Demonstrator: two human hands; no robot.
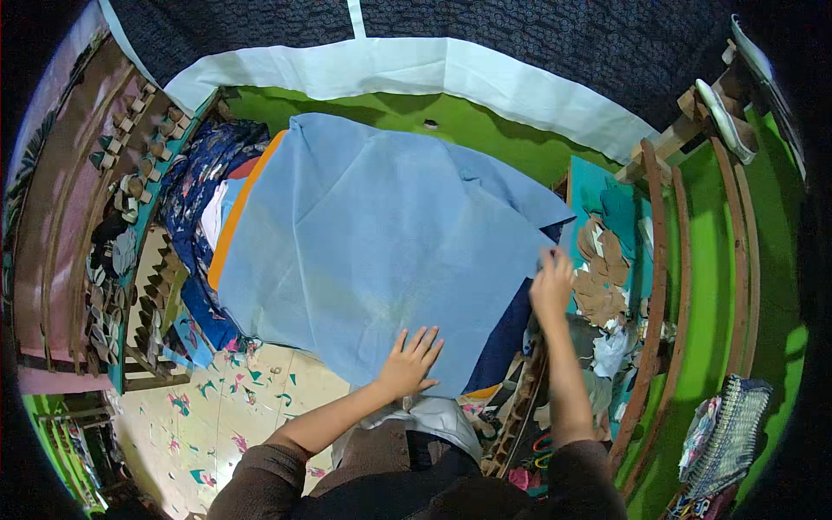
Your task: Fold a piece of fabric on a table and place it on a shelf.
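A large light-blue sheet [381,225], which looks like cloth or thin foam, lies spread in front of me with creases and a folded-over far right part. My left hand [411,359] rests flat on its near part, fingers spread. At the sheet's right edge my right hand [552,282] is closed, its fingertips pinching the border; they are slightly blurred. An orange strip [245,211] shows along the left side of the sheet. Below the near right edge, dark blue material [507,341] sticks out.
Patterned dark-blue cloth [204,165] is heaped at the left beside a wooden rack [147,147] of small pieces. At right, a teal board [637,251] bears brown cut pieces [601,282], beside wooden rails [652,329]. Coloured scraps [238,381] litter the tiled floor.
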